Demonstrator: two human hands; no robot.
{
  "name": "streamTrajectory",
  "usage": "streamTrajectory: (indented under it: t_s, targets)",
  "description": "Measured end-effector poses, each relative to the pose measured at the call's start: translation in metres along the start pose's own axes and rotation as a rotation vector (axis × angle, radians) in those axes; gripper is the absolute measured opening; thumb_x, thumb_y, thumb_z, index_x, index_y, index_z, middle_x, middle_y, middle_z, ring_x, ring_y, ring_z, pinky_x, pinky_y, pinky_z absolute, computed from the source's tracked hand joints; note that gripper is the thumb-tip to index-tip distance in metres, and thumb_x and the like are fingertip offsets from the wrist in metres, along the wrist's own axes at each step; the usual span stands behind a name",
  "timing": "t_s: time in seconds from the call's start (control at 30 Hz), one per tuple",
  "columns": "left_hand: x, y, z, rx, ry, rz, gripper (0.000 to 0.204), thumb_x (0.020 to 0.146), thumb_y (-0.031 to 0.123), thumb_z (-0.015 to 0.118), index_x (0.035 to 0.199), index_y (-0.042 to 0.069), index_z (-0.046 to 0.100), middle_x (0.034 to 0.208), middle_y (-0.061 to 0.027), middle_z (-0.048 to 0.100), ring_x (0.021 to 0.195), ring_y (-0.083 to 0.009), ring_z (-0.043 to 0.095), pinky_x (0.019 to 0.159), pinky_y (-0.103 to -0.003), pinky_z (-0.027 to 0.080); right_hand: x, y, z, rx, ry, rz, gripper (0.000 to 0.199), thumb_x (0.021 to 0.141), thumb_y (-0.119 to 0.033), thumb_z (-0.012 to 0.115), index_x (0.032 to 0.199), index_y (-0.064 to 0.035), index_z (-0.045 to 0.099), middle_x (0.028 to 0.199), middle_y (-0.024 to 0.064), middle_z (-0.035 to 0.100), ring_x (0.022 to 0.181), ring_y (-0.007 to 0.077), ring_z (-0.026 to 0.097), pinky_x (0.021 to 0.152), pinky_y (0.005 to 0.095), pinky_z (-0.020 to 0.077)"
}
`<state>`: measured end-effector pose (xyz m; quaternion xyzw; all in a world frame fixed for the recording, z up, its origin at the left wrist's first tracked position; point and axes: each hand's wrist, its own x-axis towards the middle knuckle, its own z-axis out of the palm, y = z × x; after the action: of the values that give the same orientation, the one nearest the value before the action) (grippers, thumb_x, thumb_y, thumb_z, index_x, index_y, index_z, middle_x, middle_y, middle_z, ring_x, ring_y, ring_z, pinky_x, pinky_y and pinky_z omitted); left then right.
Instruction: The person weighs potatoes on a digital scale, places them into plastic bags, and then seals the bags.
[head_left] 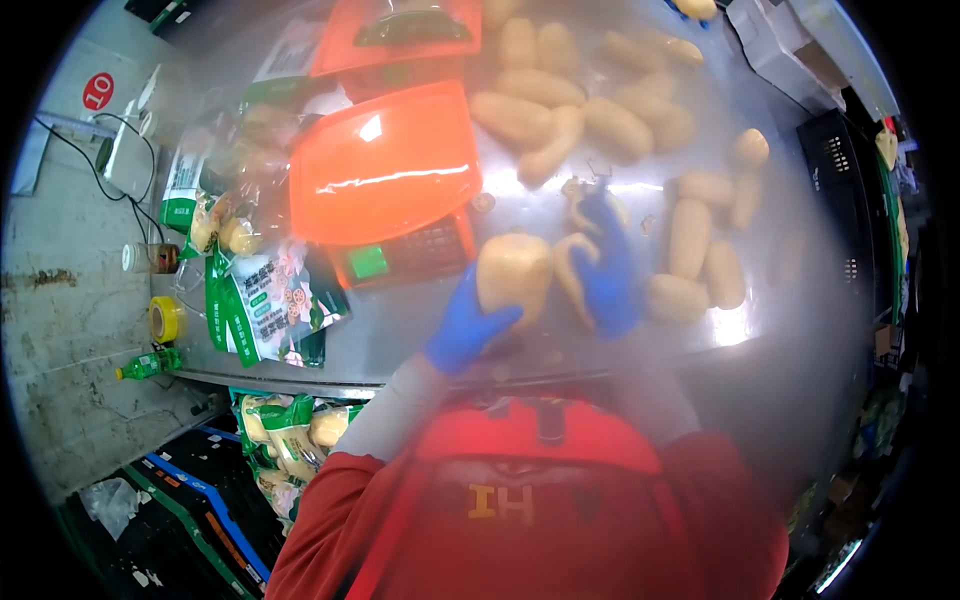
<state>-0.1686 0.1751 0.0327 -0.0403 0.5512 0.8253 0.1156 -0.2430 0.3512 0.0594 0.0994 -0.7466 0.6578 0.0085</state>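
Both hands wear blue gloves over the metal table. My left hand [468,328] grips a thick, pale lotus root piece [515,272] from its lower left, with the thumb across its near end. Just to the right, my right hand [612,282] is closed against a second, narrower lotus root piece [570,262]. Its fingers are blurred and point away from me. Beyond its fingertips lies another pale piece [622,212], partly covered by the hand. A small round slice [483,203] rests near the orange scoop-shaped tray.
Lotus roots [610,125] lie heaped at the far side, with several more [690,240] at right. Orange trays [390,165] stand left of centre. Printed bags [270,300], yellow tape [165,319] and a green bottle [150,364] sit at left. Black crates [830,160] stand at right.
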Motion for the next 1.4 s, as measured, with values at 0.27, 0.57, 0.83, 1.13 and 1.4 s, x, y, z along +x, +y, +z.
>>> streamTrajectory:
  t_s: [0.27,0.57,0.83,1.13,1.4]
  targets:
    - [-0.007,0.003,0.0,0.115,-0.103,-0.024,0.076,0.072,0.033,0.069,0.13,0.004,0.03,0.123,-0.0078,0.041,0.116,-0.0187,0.039,0.095,-0.033,0.034,-0.018,0.01,0.036,-0.037,-0.156,-0.164,0.028,0.083,-0.014,0.055,0.107,-0.0001,0.054,0.103,0.0123,0.058,0.093,0.0219,0.056,0.08,0.031,0.044]
    - [-0.008,0.026,0.009,0.117,-0.131,0.026,0.08,0.067,0.013,0.075,0.131,0.004,0.028,0.126,-0.0105,0.042,0.116,-0.0199,0.042,0.096,-0.035,0.035,0.038,0.042,-0.03,-0.828,0.171,-0.205,0.046,0.076,-0.013,0.059,0.12,-0.0044,0.046,0.112,0.0193,0.051,0.101,0.0343,0.049,0.088,0.0395,0.0387]
    - [0.003,0.003,0.013,0.658,0.104,0.216,0.073,0.07,0.01,0.072,0.131,0.003,0.032,0.131,-0.0126,0.04,0.118,-0.0229,0.041,0.095,-0.033,0.036,-0.012,-0.014,0.019,0.032,-0.211,-0.002,0.08,0.061,-0.022,0.078,0.127,-0.0022,0.037,0.122,0.0147,0.047,0.111,0.0256,0.046,0.094,0.0344,0.037]
    - [0.011,-0.012,-0.008,-0.346,-0.037,-0.08,0.059,0.089,0.043,0.031,0.134,0.006,0.026,0.133,-0.0129,0.035,0.122,-0.0261,0.035,0.101,-0.039,0.027,-0.019,-0.071,-0.014,0.106,-0.174,-0.597,0.074,0.052,-0.024,0.084,0.115,-0.0063,0.049,0.115,0.0163,0.047,0.106,0.0329,0.048,0.089,0.0433,0.0397]
    - [0.0,0.011,0.011,-0.488,0.063,-0.268,0.031,0.086,0.011,0.049,0.115,-0.001,0.046,0.116,-0.0093,0.05,0.104,-0.02,0.05,0.089,-0.032,0.041,-0.013,-0.082,0.002,0.081,-0.262,-0.548,0.065,0.057,-0.019,0.08,0.113,-0.0047,0.051,0.115,0.0136,0.05,0.108,0.0302,0.049,0.089,0.0386,0.0412]
